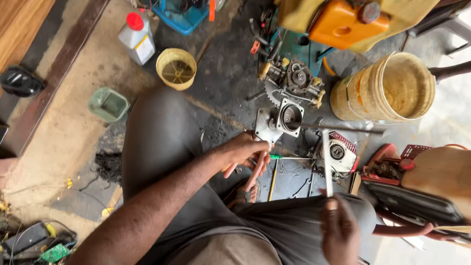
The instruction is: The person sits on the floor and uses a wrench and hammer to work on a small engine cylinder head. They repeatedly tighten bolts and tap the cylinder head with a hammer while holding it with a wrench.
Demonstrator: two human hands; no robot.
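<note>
My left hand point(244, 149) is closed around red-handled pliers point(253, 172), whose handles stick out below the fingers. The pliers' tip is at a grey metal engine part point(279, 120) with a round opening, lying on the dark floor. My right hand point(338, 230) holds up a thin flat metal strip point(327, 162), pinched at its lower end, standing nearly upright above my right knee. Both hands are over my grey trousers.
A carburettor-like engine assembly point(294, 81) lies beyond the grey part. A large yellow bucket point(387, 91) stands at right, a small yellow bowl point(176, 68) and green tub point(108, 104) at left, a red-capped white bottle point(137, 39) behind. A red-white engine casing point(341, 152) lies nearby.
</note>
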